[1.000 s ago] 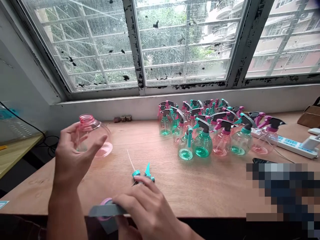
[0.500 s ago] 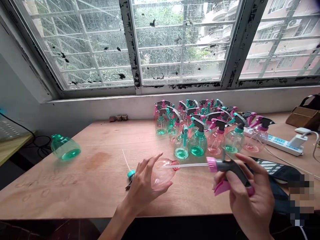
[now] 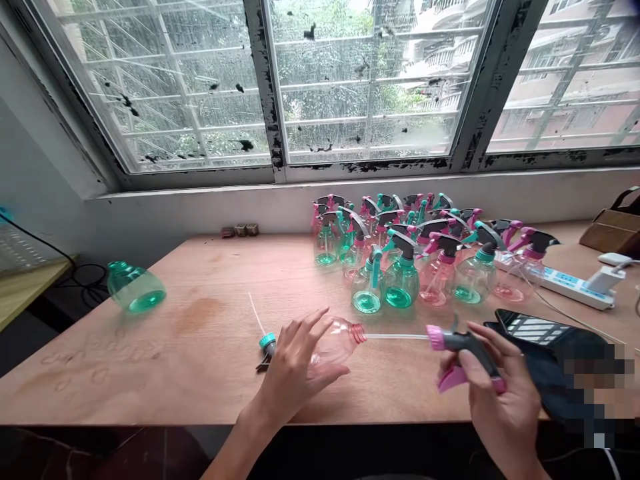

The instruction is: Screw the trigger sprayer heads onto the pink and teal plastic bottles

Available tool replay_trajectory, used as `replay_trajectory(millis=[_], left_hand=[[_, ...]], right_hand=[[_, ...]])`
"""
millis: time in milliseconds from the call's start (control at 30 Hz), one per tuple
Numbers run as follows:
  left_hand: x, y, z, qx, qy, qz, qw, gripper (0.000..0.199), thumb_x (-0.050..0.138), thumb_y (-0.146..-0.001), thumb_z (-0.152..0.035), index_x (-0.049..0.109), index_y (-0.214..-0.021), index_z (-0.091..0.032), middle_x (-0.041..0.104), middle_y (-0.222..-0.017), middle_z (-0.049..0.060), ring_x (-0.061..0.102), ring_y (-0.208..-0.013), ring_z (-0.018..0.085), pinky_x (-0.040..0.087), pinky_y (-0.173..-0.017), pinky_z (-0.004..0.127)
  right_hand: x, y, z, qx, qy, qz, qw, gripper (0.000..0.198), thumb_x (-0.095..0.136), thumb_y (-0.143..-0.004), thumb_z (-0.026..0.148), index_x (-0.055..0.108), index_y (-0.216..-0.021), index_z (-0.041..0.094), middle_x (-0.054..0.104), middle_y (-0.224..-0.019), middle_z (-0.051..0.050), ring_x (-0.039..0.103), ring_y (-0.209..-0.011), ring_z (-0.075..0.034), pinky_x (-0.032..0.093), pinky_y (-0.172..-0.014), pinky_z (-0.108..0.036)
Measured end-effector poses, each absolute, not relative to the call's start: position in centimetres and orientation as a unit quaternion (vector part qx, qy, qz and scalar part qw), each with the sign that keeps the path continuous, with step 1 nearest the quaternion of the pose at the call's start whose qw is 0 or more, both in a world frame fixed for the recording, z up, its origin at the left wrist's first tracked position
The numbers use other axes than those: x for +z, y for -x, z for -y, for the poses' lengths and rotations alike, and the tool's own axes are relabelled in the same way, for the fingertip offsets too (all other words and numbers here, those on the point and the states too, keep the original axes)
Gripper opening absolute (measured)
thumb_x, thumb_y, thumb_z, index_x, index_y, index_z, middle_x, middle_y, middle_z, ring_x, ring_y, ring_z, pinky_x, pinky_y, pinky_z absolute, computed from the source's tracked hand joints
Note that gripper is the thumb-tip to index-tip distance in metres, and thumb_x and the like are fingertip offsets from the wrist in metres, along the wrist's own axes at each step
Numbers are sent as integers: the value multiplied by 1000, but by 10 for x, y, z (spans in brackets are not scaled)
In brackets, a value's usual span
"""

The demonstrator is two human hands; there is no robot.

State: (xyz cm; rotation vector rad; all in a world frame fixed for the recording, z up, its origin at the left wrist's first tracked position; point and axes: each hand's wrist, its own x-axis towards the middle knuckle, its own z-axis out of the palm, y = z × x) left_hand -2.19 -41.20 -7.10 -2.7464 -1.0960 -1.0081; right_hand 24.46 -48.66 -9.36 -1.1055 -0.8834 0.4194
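Observation:
My left hand (image 3: 295,367) is closed around a clear pink bottle (image 3: 336,343), which is tilted with its neck facing right. In my right hand (image 3: 500,393) is a pink and grey spray head (image 3: 467,347), held by its body and trigger. Its thin white tube (image 3: 395,337) runs left to the bottle's mouth; whether the tip is inside is hard to make out. Just left of my left hand, partly hidden by it, lies another spray head (image 3: 269,343) with a teal collar and a tube pointing up. A green bottle (image 3: 136,288) without a spray head lies tilted at the table's left edge.
Several pink and green spray bottles (image 3: 400,283) stand grouped at the back right. Beside them are a white power strip (image 3: 570,285) with a cable and a brown bag (image 3: 613,223). A dark phone (image 3: 535,328) lies right. Small brown blocks (image 3: 241,231) sit near the wall.
The spray head has drawn slightly away to the right, so less of its tube reaches into the bottle. The whole view has shifted a little.

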Motion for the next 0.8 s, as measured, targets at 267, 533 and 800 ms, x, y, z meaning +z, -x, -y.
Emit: replay_trajectory(millis=[267, 533, 800], left_hand=[[-64, 15, 423, -231, 919, 318, -21, 63, 67, -91, -39, 39, -146, -26, 48, -149, 12, 39, -140, 31, 16, -119, 61], [-79, 4, 431, -384, 800, 375, -267, 49, 48, -101, -36, 34, -148, -34, 26, -163, 7, 27, -149, 27, 20, -123, 51], [-99, 9, 431, -434, 570, 397, -573, 99, 85, -74, -34, 26, -153, -25, 32, -160, 11, 28, -148, 33, 23, -123, 45]], right_hand=[[-108, -232, 480, 410, 491, 556, 531, 43, 74, -86, 32, 61, -127, 31, 70, -123, -5, 64, -116, -28, 55, -94, -34], [-101, -240, 469, 541, 433, 518, 501, 21, 68, -90, 38, 73, -102, 22, 78, -88, -5, 72, -83, -26, 57, -80, -37], [-97, -234, 468, 518, 475, 510, 497, 42, 80, -76, 40, 71, -113, 22, 76, -88, -3, 69, -78, -22, 57, -69, -32]])
